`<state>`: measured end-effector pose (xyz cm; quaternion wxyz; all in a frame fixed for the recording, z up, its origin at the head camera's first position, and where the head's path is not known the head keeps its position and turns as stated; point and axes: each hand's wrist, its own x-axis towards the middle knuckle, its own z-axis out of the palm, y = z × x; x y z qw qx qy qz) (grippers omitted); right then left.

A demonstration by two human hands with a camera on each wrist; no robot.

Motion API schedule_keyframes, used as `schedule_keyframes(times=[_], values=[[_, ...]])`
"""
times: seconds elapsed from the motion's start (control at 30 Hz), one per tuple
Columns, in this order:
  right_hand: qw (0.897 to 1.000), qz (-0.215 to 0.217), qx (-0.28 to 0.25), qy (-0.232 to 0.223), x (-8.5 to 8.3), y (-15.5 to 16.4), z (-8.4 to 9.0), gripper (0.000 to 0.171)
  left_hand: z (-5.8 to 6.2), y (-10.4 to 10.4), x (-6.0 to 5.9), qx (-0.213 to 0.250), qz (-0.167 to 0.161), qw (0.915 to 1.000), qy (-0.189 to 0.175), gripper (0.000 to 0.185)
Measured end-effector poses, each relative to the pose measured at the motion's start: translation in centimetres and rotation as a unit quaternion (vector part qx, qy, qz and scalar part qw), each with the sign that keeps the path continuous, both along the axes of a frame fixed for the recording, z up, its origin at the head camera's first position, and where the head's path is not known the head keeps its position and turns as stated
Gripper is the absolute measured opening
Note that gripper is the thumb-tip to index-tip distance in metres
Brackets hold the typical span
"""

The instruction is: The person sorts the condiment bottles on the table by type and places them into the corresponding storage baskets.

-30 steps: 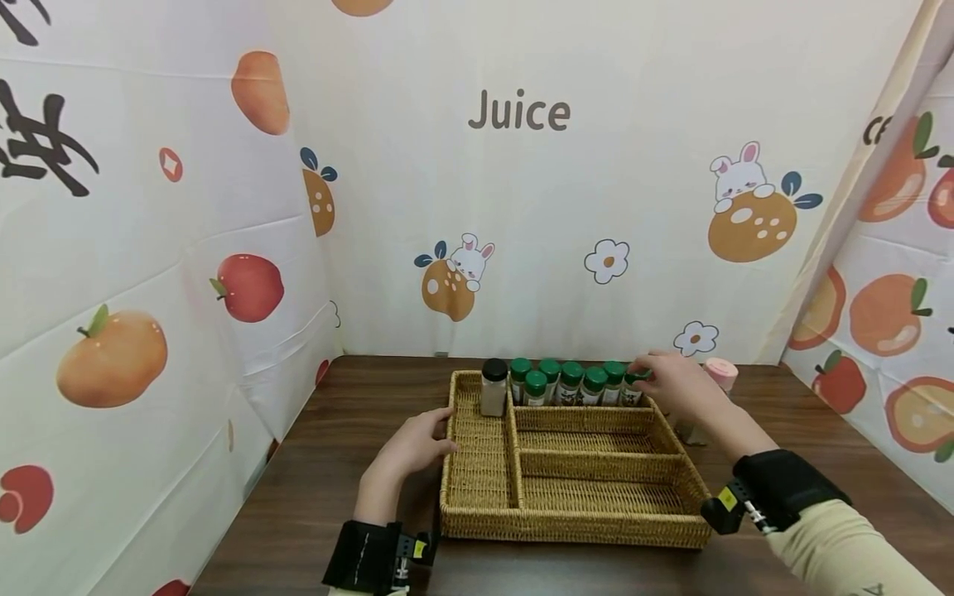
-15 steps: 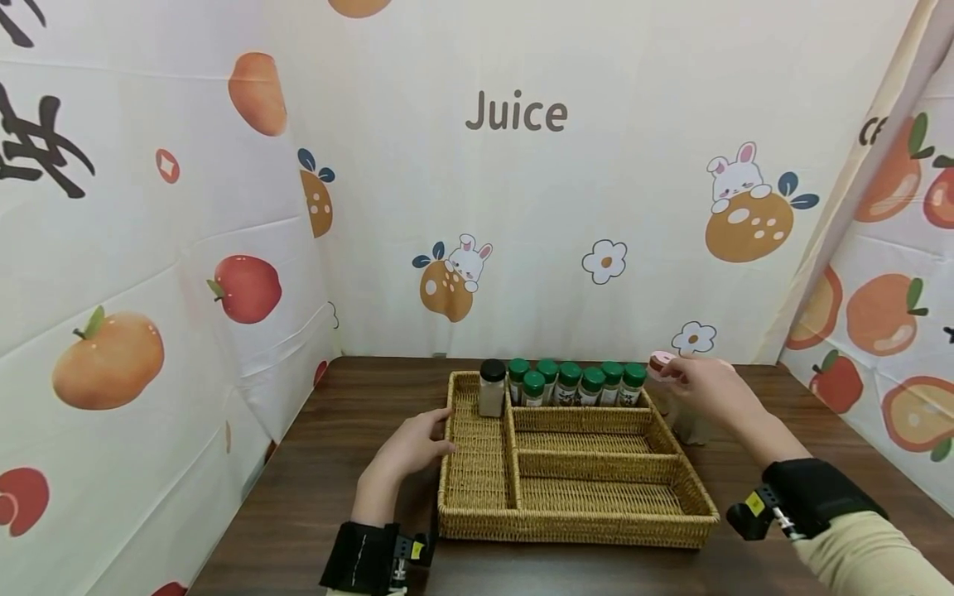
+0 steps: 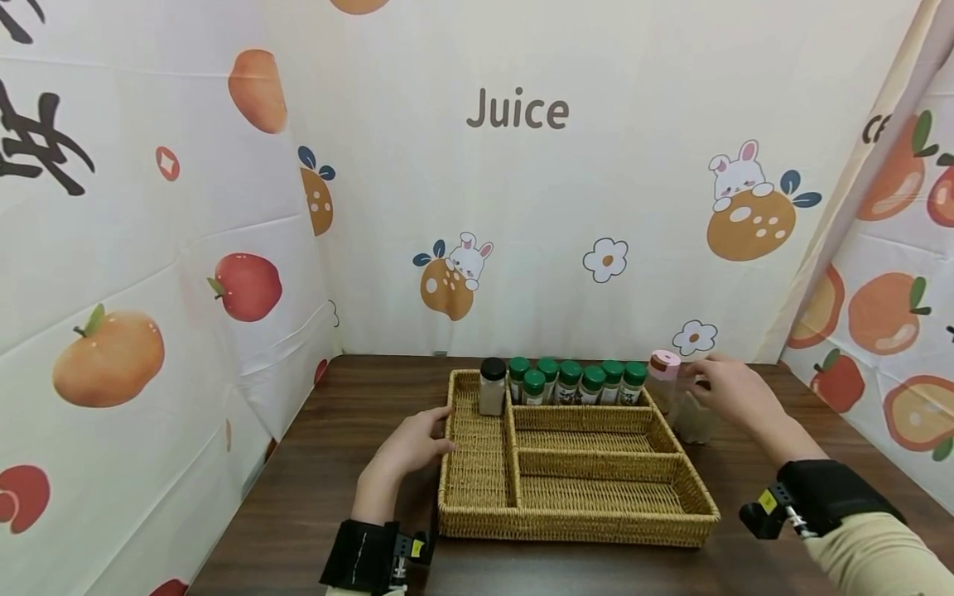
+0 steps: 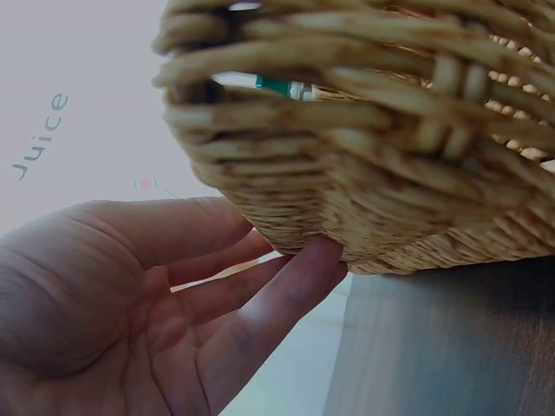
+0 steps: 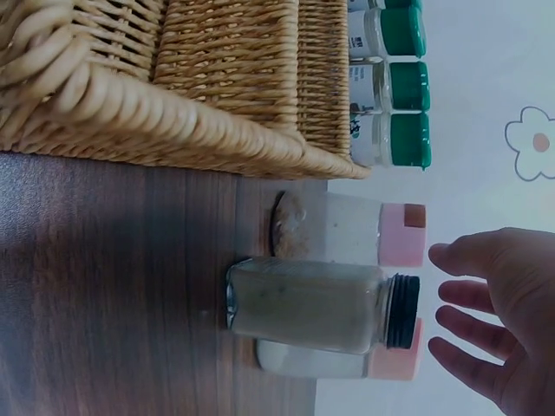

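Note:
My left hand (image 3: pixel 411 447) rests against the left wall of a divided wicker basket (image 3: pixel 577 526). In the left wrist view, its fairly straight fingers (image 4: pixel 290 282) touch the wicker near a corner. Beyond the basket's right side, my right hand (image 3: pixel 734 401) hovers by a glass jar with pale contents (image 3: pixel 695 424). The right wrist view shows this jar's black lid (image 5: pixel 403 312), with the fingers spread a little way off it, holding nothing. Pink-lidded jars stand close by: one (image 5: pixel 403 234) beside the black-lidded jar, another (image 5: pixel 397 362) partly behind it.
Several green-capped spice jars (image 3: pixel 570 372) stand in the basket's back compartment. A black-capped jar (image 3: pixel 493 387) stands at the back of the long left compartment. The basket sits on a dark wooden table (image 3: pixel 350 397), with printed cloth walls (image 3: pixel 537 199) behind and at both sides.
My right hand has moved right, from the rightmost green-capped jar, past a pink-lidded jar, to the black-lidded jar outside the basket. My left hand has stayed at the basket's left wall.

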<state>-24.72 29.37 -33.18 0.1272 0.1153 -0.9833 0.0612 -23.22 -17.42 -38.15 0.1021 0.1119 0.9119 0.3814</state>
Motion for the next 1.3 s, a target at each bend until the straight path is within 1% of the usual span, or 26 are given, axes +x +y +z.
schedule_keyframes(times=[0.37,0.5,0.6,0.9,1.3], values=[[1.0,-0.009,0.013,0.006,0.2,1.1,-1.1,0.021,0.0,0.0,0.0,0.003,-0.002,1.0,-0.004,0.059],[1.0,-0.023,0.008,0.006,0.1,1.3,-1.4,0.024,0.1,0.1,0.1,0.001,-0.002,1.0,-0.002,0.059],[0.999,-0.033,0.002,0.002,0.1,1.3,-1.5,0.026,0.1,0.1,0.1,0.002,-0.004,1.0,0.0,0.059],[0.999,-0.034,-0.019,0.009,-0.1,1.5,-1.8,0.026,0.2,0.0,0.2,0.016,-0.005,0.9998,-0.01,0.06],[0.999,-0.041,-0.023,0.004,-0.2,1.8,-1.9,0.025,0.1,0.0,0.1,0.006,-0.004,0.9999,-0.007,0.06]])
